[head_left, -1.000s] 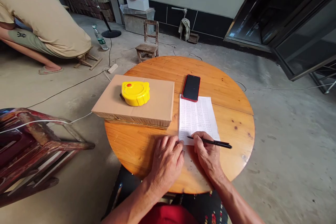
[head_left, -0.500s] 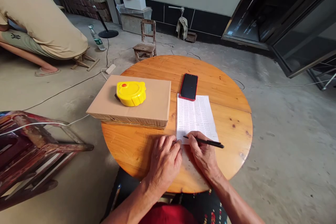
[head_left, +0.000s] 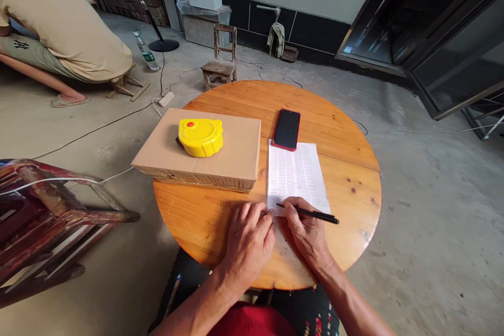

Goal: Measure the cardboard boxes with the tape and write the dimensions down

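Note:
A sheet of paper (head_left: 296,174) covered in rows of small characters lies on the round wooden table (head_left: 346,147). My right hand (head_left: 309,231) grips a black pen (head_left: 315,214), its tip on the paper's lower left part. Beside it, my left hand (head_left: 251,241) rests palm down on the tabletop, fingers slightly bent and holding nothing, fingertips near the paper's lower left corner. A phone (head_left: 286,129) with a red case overlaps the paper's top edge. On the left, a yellow toy-shaped object (head_left: 200,137) sits on a flat cardboard box (head_left: 240,149).
A red-brown wooden chair (head_left: 71,218) stands at the left. Farther off are a person (head_left: 59,26) bent over on a low stool, a bottle (head_left: 146,52), a small chair (head_left: 220,67) and a power strip (head_left: 166,99) with cables on the floor.
The whole view has shifted slightly, so the table and box appear a little farther right. Both hands keep nearly the same pose, with the pen still on the paper.

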`<state>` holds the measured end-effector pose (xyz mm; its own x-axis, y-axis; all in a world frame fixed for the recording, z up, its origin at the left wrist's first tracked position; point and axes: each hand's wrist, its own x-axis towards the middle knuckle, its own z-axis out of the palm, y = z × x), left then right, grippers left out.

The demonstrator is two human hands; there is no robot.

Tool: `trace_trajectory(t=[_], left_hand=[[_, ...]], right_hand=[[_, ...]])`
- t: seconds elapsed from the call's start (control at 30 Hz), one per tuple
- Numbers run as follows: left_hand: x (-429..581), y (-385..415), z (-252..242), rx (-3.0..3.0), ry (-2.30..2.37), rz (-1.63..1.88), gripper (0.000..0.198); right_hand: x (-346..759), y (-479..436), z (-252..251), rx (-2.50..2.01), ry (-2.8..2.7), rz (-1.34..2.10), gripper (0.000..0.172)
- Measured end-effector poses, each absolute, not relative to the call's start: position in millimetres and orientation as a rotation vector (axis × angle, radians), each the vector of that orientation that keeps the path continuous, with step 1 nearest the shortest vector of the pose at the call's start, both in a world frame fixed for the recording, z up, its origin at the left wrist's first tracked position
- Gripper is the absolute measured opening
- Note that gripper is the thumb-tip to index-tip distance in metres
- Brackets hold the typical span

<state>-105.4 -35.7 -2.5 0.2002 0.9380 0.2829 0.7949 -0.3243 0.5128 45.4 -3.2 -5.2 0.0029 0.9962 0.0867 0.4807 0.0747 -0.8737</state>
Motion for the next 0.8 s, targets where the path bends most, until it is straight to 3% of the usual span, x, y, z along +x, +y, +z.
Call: trace_trajectory(t=[0.8], left_hand=[[-106.3, -34.3, -1.2, 2.212, 1.640, 0.827, 0.024]], right_hand=[[45.1, -3.1, -1.1, -1.526, -1.629, 0.795, 0.024]])
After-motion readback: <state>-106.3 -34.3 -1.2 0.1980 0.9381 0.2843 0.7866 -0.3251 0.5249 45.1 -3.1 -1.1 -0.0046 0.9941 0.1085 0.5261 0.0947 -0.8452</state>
